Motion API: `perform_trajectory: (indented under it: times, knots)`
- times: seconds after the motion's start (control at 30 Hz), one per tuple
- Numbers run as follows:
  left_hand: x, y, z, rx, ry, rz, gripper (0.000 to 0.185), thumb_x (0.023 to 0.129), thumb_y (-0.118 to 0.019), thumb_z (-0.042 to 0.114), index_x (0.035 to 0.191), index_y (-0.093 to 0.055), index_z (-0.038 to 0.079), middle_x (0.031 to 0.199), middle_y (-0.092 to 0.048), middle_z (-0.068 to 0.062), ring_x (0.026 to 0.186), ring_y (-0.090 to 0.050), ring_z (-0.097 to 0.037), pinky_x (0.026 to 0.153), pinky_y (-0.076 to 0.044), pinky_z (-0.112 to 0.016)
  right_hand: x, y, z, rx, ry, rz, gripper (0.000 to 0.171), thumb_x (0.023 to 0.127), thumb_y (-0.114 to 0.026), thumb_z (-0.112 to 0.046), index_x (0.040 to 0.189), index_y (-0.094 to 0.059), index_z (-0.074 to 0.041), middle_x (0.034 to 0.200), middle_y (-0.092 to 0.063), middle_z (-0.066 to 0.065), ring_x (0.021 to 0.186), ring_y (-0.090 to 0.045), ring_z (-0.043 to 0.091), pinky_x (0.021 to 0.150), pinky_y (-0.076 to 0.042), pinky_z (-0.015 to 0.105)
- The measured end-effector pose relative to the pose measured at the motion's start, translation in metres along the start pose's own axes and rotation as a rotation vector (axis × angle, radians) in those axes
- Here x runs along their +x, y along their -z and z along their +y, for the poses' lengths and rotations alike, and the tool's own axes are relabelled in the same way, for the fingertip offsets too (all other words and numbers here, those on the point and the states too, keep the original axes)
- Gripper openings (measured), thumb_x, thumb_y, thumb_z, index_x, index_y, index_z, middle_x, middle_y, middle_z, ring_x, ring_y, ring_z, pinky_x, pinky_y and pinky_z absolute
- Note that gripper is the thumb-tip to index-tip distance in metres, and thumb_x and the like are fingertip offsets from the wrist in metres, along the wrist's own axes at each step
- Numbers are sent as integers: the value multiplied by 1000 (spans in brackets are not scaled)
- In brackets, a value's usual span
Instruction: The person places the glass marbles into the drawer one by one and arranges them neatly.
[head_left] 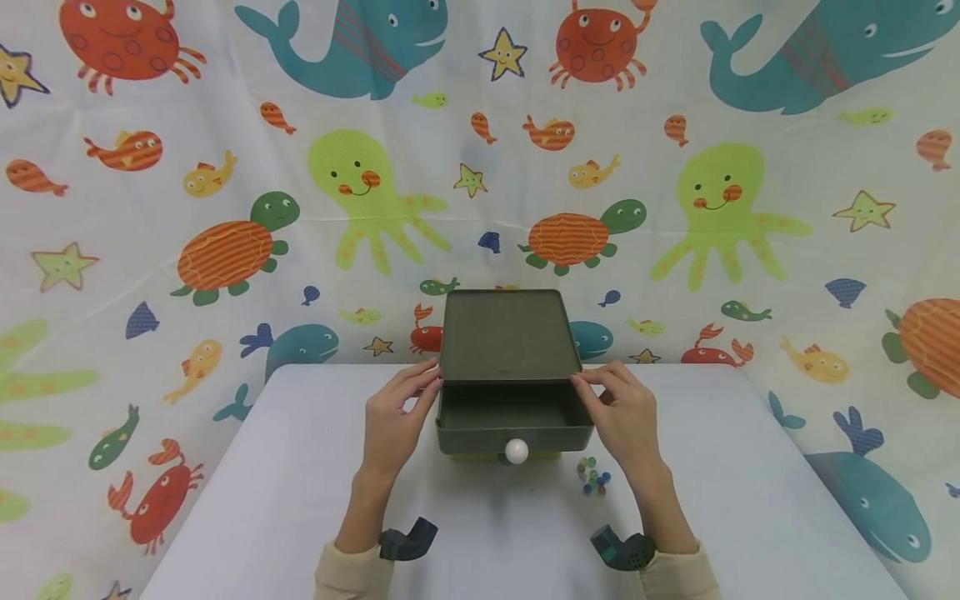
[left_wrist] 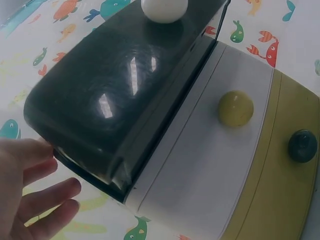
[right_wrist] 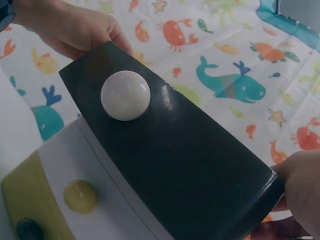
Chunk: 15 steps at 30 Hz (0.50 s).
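A small chest (head_left: 510, 333) with a dark green top stands at the table's back edge. Its dark green top drawer (head_left: 517, 440), with a white knob (head_left: 516, 451), is pulled out, and the inside shown is bare. My left hand (head_left: 393, 417) pinches the drawer's left side near the chest's front edge with thumb and forefinger; the other fingers (left_wrist: 52, 197) are loosely bent below. On the opposite side, my right hand (head_left: 626, 417) holds the drawer's right side; part of its grip is hidden in the right wrist view.
Several glass marbles (head_left: 594, 477) lie on the white table (head_left: 300, 467), right of the chest front. Beneath the green drawer are a white drawer (left_wrist: 200, 160) with a yellow knob and a yellow drawer (left_wrist: 290, 110) with a green knob. A sea-animal curtain (head_left: 450, 233) hangs behind.
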<state>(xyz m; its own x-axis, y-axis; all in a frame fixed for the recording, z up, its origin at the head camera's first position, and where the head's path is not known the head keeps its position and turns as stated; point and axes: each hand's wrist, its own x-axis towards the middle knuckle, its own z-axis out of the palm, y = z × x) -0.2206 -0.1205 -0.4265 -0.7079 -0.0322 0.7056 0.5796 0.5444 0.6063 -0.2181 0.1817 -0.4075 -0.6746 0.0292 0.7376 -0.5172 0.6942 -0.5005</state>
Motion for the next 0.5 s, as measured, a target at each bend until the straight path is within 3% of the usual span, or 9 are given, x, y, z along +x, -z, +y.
perform_trajectory:
  times: [0.23, 0.5]
  knots:
    - [1, -4, -1, -12, -20, 8, 26, 90, -74, 10, 116, -75, 7, 122, -74, -6, 115, -70, -21, 99, -46, -10, 0, -1, 1, 10, 2, 2, 13, 84, -81, -12, 97, -80, -8, 87, -71, 3, 64, -56, 7, 59, -46, 6]
    - [-1, -8, -3, -15, -26, 36, 24, 91, -74, 11, 114, -76, 7, 121, -74, -6, 112, -71, -22, 98, -47, -11, -2, 0, 0, -14, 2, 2, 15, 83, -82, -11, 97, -79, -8, 87, -70, 2, 63, -55, 6, 58, -47, 8]
